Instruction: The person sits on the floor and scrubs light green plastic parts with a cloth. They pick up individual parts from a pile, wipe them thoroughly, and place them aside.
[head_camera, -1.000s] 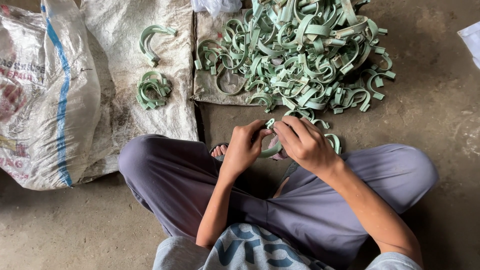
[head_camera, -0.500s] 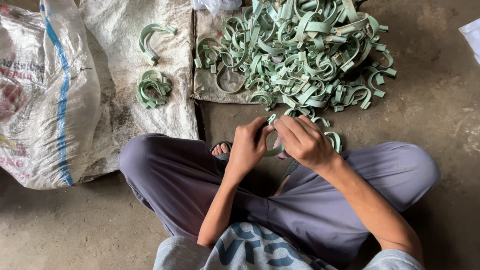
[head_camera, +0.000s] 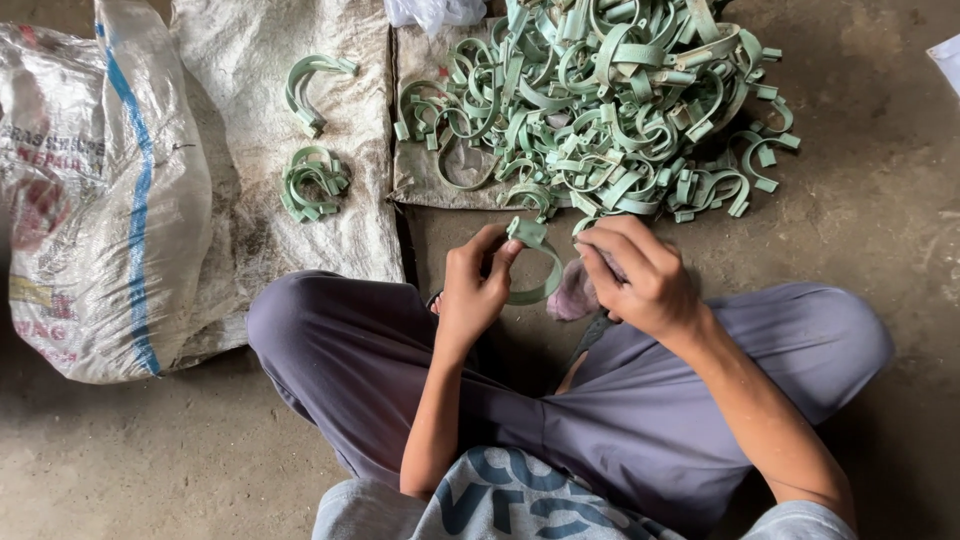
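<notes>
Bare concrete floor (head_camera: 880, 230) carries all items. Person sits cross-legged in grey trousers. Left hand (head_camera: 472, 290) is closed, fingertips pinching one end of a green plastic clip (head_camera: 535, 262), which is held above the lap between both hands. Right hand (head_camera: 640, 275) is curled shut around the clip's other side. Large pile of clips (head_camera: 600, 100) lies just ahead on a sack cloth (head_camera: 420, 180). Two small clip bundles (head_camera: 312, 182) rest on a spread sack (head_camera: 250, 120). Filled white sack (head_camera: 90, 200) stands at far left.
</notes>
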